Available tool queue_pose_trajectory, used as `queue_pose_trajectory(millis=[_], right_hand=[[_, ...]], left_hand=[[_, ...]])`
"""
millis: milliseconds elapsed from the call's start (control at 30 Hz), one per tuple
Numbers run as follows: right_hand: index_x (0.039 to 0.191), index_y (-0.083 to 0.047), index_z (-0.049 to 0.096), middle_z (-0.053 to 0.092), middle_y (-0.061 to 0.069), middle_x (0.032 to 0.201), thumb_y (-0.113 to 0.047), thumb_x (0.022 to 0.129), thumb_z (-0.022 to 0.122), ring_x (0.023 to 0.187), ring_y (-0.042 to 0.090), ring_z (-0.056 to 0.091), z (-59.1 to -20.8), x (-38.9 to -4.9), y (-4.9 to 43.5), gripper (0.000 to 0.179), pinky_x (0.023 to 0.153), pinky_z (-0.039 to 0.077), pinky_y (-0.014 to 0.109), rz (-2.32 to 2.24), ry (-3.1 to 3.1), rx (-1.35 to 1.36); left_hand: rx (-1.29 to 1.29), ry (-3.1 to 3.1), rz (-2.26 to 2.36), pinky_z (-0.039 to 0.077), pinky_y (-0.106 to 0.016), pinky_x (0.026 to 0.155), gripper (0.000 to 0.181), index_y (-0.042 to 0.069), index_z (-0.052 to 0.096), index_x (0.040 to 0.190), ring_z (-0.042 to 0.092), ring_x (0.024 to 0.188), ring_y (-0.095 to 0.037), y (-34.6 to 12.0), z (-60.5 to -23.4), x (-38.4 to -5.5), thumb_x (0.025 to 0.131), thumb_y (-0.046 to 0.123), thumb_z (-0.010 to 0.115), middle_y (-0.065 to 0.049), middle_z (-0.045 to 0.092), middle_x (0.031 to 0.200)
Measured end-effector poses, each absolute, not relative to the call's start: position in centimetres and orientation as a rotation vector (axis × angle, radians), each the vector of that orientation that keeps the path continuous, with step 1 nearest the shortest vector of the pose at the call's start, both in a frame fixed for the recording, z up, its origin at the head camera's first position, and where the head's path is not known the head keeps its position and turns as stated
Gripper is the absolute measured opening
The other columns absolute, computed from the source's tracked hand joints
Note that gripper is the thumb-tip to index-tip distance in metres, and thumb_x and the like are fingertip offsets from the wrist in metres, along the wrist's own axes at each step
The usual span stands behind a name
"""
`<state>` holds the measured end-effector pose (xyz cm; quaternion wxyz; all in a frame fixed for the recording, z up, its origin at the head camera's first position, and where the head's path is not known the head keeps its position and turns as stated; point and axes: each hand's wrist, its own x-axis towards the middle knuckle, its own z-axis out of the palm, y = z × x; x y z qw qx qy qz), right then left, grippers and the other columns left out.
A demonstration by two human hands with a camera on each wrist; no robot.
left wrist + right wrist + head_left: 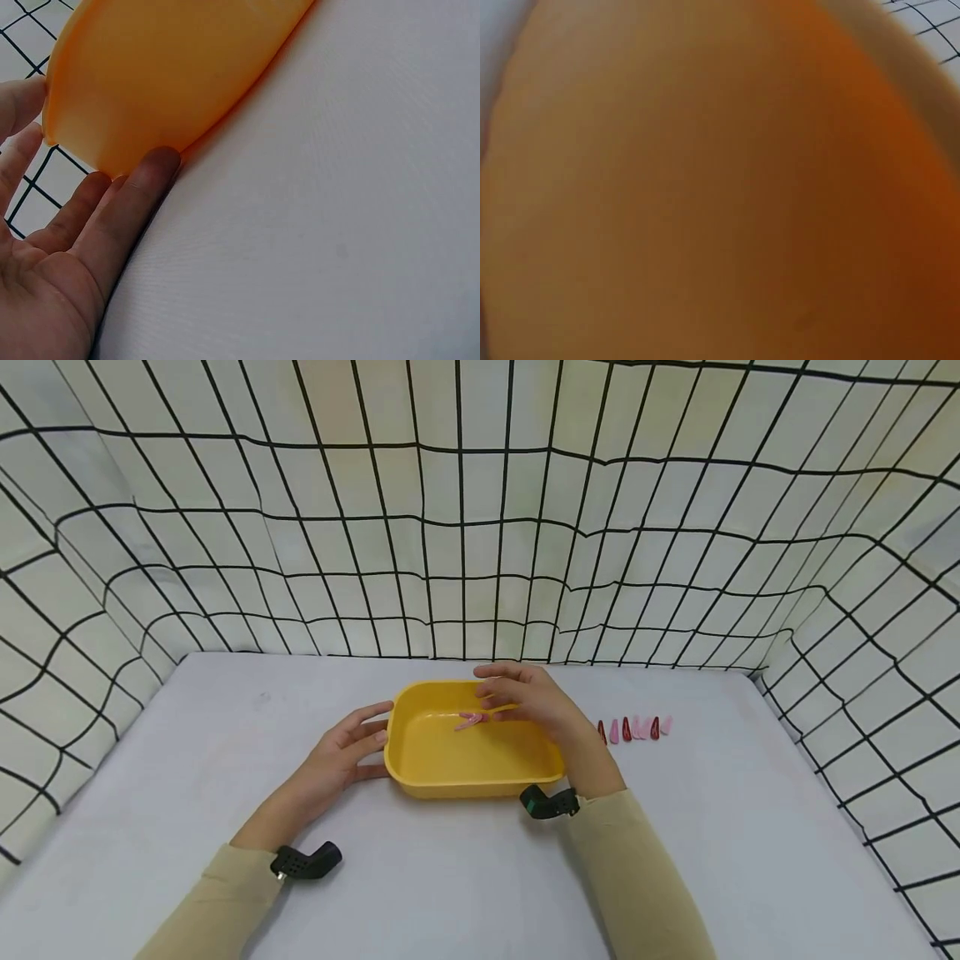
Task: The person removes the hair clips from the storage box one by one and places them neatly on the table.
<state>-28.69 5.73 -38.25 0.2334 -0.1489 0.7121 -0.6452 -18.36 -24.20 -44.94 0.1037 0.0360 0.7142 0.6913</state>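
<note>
A yellow tray (472, 760) rests on the white table. My left hand (337, 764) is at its left end, and the fairly straight fingers (124, 217) touch the tray's wall from outside. Over the tray's right half is my right hand (528, 697), fingers reaching left and loosely bent. Small pink hair clips (470, 720) appear inside the tray, close beside the lowest fingertip; I cannot tell whether they touch it. Blurred yellow-orange plastic of the tray (705, 187) fills most of the right wrist view, which hides the fingers.
Right of the tray, past my right wrist, several red and pink hair clips (636, 728) lie in a row. Black wire grid (480, 552) stands along the back and both sides of the table (450, 885). A black band device (306, 862) sits on each wrist.
</note>
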Motion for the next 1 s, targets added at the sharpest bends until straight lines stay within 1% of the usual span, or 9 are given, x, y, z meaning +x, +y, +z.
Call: queue_pose_trajectory(millis=[100,167,333,500,567,733,800,900,1000], right_hand=[[0.133,-0.004,0.06,0.065,0.022,0.124,-0.021,0.099,0.061,0.113,0.04,0.062,-38.7,-28.5,5.1,0.038,0.097,0.055,0.047,-1.713,1.963,-0.441],[0.135,-0.004,0.06,0.066,0.02,0.125,-0.022,0.099,0.062,0.115,0.039,0.061,-38.9,-28.3,4.8,0.04,0.096,0.055,0.045,-1.673,1.985,-0.453],[0.133,-0.011,0.064,0.067,0.006,0.127,-0.024,0.099,0.063,0.111,0.029,0.061,-39.7,-28.1,4.4,0.037,0.087,0.054,0.036,-1.465,2.188,-0.474],[0.13,-0.011,0.066,0.067,0.004,0.128,-0.019,0.1,0.059,0.115,0.019,0.057,-40.2,-27.9,4.1,0.032,0.094,0.047,0.034,-1.269,2.291,-0.555],[0.128,-0.008,0.067,0.068,0.005,0.124,-0.016,0.1,0.059,0.111,0.019,0.059,-40.2,-27.8,4.1,0.03,0.091,0.047,0.031,-1.257,2.278,-0.563],[0.124,-0.006,0.067,0.071,0.014,0.102,-0.014,0.099,0.06,0.086,0.027,0.063,-39.8,-27.6,4.0,0.027,0.069,0.051,0.029,-1.285,2.247,-0.518],[0.124,-0.008,0.067,0.071,0.013,0.101,-0.015,0.099,0.06,0.082,0.028,0.061,-39.7,-27.5,4.0,0.027,0.066,0.05,0.029,-1.275,2.294,-0.523],[0.124,-0.011,0.068,0.07,0.006,0.106,-0.017,0.099,0.06,0.085,0.022,0.06,-39.7,-27.5,3.8,0.027,0.071,0.051,0.029,-1.185,2.407,-0.614],[0.125,-0.011,0.068,0.071,0.0,0.114,-0.016,0.099,0.06,0.097,0.016,0.062,-39.9,-27.3,3.5,0.028,0.084,0.052,0.029,-1.045,2.448,-0.746]], left_hand=[[0.109,2.1,2.049,0.058,-0.042,0.091,0.058,0.025,0.036,0.153,0.06,0.12,-0.02,-24.3,-44.9,-18.4,0.101,0.036,0.059,-0.013,0.041,0.153],[0.111,2.1,2.049,0.058,-0.042,0.091,0.058,0.025,0.036,0.153,0.06,0.12,-0.02,-24.3,-44.8,-18.5,0.101,0.036,0.059,-0.013,0.041,0.153],[0.121,2.101,2.047,0.058,-0.041,0.091,0.059,0.025,0.036,0.153,0.06,0.121,-0.021,-24.2,-44.8,-18.5,0.101,0.037,0.059,-0.013,0.04,0.153],[0.121,2.104,2.046,0.058,-0.04,0.091,0.058,0.024,0.035,0.154,0.061,0.12,-0.02,-24.2,-44.8,-18.3,0.101,0.037,0.058,-0.015,0.04,0.153],[0.122,2.103,2.048,0.058,-0.039,0.091,0.058,0.023,0.036,0.153,0.061,0.119,-0.02,-24.2,-44.8,-18.3,0.101,0.036,0.058,-0.016,0.04,0.153],[0.124,2.093,2.053,0.058,-0.039,0.09,0.057,0.023,0.036,0.153,0.06,0.119,-0.02,-24.2,-44.9,-18.3,0.102,0.035,0.057,-0.016,0.04,0.153],[0.125,2.09,2.053,0.058,-0.039,0.091,0.058,0.022,0.035,0.153,0.06,0.119,-0.021,-24.3,-44.9,-18.4,0.102,0.035,0.057,-0.016,0.04,0.153],[0.129,2.089,2.053,0.058,-0.039,0.091,0.058,0.021,0.035,0.154,0.06,0.12,-0.021,-24.3,-45.0,-18.4,0.102,0.034,0.057,-0.017,0.039,0.153],[0.127,2.089,2.052,0.058,-0.039,0.091,0.057,0.021,0.035,0.154,0.06,0.12,-0.022,-24.3,-44.9,-18.4,0.102,0.034,0.057,-0.018,0.038,0.153]])
